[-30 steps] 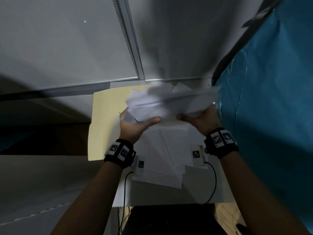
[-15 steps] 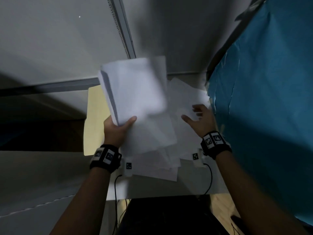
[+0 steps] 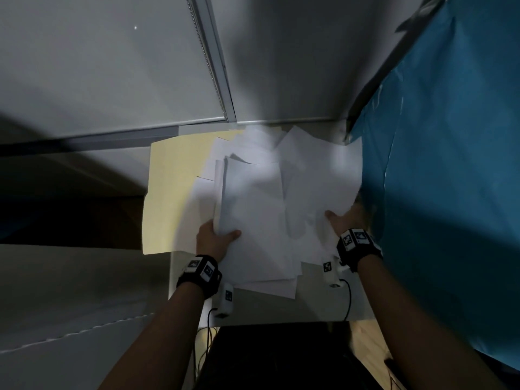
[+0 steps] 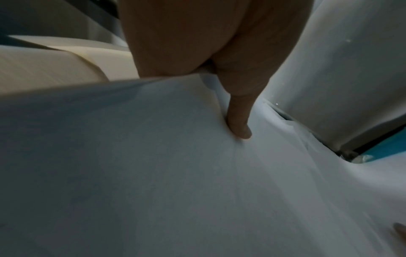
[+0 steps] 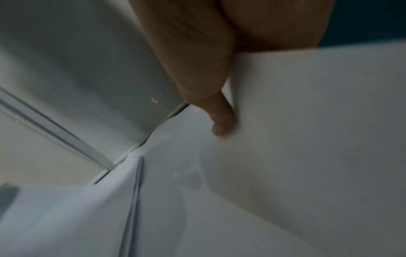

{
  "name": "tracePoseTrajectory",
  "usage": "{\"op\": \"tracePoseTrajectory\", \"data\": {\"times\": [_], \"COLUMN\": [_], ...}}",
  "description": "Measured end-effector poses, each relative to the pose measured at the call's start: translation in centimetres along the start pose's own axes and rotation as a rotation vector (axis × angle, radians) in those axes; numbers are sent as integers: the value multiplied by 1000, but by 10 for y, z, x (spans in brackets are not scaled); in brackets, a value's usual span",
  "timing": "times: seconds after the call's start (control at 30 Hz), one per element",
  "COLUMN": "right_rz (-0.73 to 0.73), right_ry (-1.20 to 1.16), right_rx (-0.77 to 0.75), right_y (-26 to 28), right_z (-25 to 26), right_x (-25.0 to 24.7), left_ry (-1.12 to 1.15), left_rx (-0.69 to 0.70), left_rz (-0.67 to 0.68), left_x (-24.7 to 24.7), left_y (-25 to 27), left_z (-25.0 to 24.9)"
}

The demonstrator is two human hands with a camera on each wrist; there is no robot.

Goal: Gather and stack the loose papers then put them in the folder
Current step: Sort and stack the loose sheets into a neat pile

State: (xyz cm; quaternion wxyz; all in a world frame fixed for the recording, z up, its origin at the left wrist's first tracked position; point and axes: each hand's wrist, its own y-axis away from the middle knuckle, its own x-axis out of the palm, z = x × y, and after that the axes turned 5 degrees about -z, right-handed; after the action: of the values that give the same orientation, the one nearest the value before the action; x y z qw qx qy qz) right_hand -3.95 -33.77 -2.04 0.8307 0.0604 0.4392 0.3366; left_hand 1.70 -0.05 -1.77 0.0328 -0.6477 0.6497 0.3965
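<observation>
A stack of white papers (image 3: 250,204) lies over more loose white sheets (image 3: 315,175) on a small table. My left hand (image 3: 216,237) grips the stack's near left corner, thumb (image 4: 239,121) on top and fingers hidden beneath. My right hand (image 3: 343,218) pinches the near edge of a loose sheet (image 5: 307,121) at the right, thumb (image 5: 222,125) on top. An open cream folder (image 3: 171,192) lies flat at the left, partly under the papers.
A blue sheet (image 3: 450,192) hangs close along the right side. A grey wall with a vertical rail (image 3: 213,66) stands just behind the table (image 3: 323,299). Cables (image 3: 349,299) run off the table's near edge.
My left hand has lowered the raised stack back onto the pile. My right hand, open over the sheets half a second ago, now pinches a sheet at the right.
</observation>
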Motion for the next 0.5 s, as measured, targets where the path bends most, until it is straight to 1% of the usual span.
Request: {"op": "tracePoseTrajectory", "data": {"times": [0.1,0.23,0.33,0.4,0.5], "right_rz": [-3,43,107,147,204], "right_ry": [24,9,-9,-74,-272], "right_rx": [25,135,186,221,221], "right_y": [6,6,3,1,-2], "right_z": [13,35,37,36,39], "right_x": [3,13,12,9,0], "left_ry": [-27,-63,-60,-56,-42], "left_rx": [6,9,1,-2,8], "left_rz": [6,18,25,27,20], "left_x": [1,2,3,1,0], "left_y": [0,1,3,2,3], "left_z": [1,-2,-5,-6,-6]}}
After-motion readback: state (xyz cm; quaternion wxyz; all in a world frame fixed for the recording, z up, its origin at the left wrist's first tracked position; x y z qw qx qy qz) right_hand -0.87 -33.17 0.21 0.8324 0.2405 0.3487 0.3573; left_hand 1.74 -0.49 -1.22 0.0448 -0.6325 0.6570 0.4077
